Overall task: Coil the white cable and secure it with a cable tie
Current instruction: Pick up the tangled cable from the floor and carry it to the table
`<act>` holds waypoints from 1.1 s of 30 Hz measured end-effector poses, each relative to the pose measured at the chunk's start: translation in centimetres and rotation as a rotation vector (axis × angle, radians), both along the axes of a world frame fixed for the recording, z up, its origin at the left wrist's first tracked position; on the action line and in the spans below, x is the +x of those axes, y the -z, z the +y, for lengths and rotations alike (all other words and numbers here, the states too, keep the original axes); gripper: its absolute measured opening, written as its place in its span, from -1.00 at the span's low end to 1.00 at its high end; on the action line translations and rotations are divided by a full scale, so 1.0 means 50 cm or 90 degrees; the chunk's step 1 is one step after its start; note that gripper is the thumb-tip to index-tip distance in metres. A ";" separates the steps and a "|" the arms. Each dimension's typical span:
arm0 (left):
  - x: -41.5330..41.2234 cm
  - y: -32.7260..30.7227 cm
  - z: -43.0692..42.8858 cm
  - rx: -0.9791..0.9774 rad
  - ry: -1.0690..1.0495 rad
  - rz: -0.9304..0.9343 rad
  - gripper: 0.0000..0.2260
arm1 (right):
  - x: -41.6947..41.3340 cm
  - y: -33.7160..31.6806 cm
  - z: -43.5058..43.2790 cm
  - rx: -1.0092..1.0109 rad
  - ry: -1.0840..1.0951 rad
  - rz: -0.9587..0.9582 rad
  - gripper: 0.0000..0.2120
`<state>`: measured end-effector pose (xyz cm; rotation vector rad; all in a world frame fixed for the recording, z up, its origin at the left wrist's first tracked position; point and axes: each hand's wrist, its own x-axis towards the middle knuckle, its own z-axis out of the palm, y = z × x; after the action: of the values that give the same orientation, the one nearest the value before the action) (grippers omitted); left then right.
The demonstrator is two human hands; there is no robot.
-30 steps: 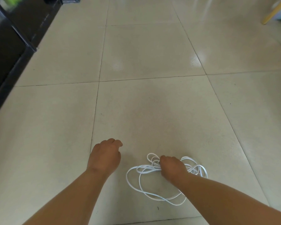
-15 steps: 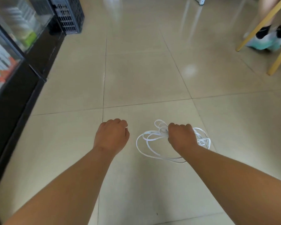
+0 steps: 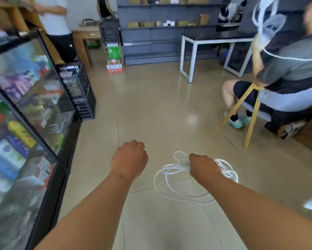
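Observation:
The white cable (image 3: 166, 179) hangs in loose tangled loops over the beige tiled floor. My right hand (image 3: 203, 167) grips the bunched top of the loops in a fist, and strands show on both sides of it. To its left, my left hand (image 3: 129, 158) is curled into a fist with nothing visible in it, apart from the cable. No cable tie can be seen.
A glass display case (image 3: 25, 109) with a black frame runs along the left. Black crates (image 3: 79, 91) stand behind it. A person sits on a wooden-legged chair (image 3: 250, 120) at the right. A white-framed table (image 3: 189, 56) and grey shelves stand at the back.
The view has tilted up from the floor to the room. My right hand has lifted the cable bundle off the floor; my left fist has kept its place beside it.

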<state>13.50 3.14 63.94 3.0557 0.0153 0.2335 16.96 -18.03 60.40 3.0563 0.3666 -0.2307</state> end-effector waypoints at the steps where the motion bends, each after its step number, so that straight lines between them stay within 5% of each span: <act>1: 0.011 -0.050 -0.005 -0.004 0.002 -0.015 -0.75 | 0.007 -0.050 -0.005 0.011 0.016 -0.003 -0.81; 7: 0.112 -0.249 -0.055 0.028 0.042 -0.106 -0.74 | 0.089 -0.265 -0.046 0.046 0.075 -0.051 -0.77; 16: 0.339 -0.369 -0.182 0.022 0.038 -0.163 -0.79 | 0.335 -0.416 -0.172 0.033 0.053 -0.134 -0.73; 33: 0.805 -0.393 -0.289 0.069 0.046 -0.173 -0.76 | 0.781 -0.472 -0.267 0.018 0.066 -0.161 -0.72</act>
<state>53.77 -11.30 83.59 3.0937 -0.1265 0.6628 56.01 -31.39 83.97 3.0823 0.1985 0.1571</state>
